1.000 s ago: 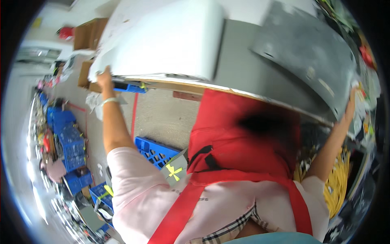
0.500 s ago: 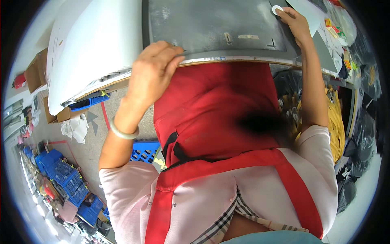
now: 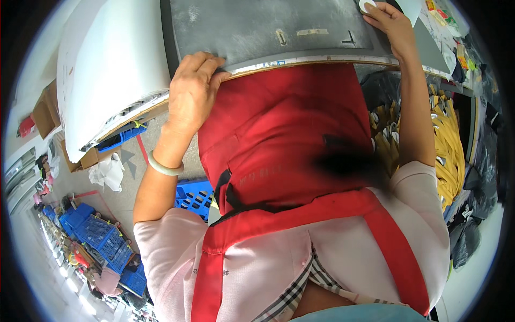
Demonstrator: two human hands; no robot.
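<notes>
A dark grey sheet (image 3: 252, 32), pale and scuffed on top, lies on the table before me, with short tape pieces and a small black L-shaped mark near its front edge. My left hand (image 3: 194, 83) rests at the sheet's front left corner by the table edge. Its fingers are bent together, and whatever lies between their tips is hidden. At the far right, my right hand (image 3: 392, 26) pinches a small white disc (image 3: 367, 5) between thumb and fingers, over the sheet's right side; the picture's top edge comes close to the disc.
Large white sheets (image 3: 115, 53) are stacked to the left, curving at the side. Yellow straps (image 3: 448, 150) hang in a bundle below the table at right, near black plastic bags (image 3: 465, 241). Blue crates (image 3: 102, 241) stand on the floor at left, and a cardboard box (image 3: 47, 110) farther off.
The table and sheet now sit higher and a little farther left in view. My left hand stays at the table edge, and my right hand still pinches the white disc.
</notes>
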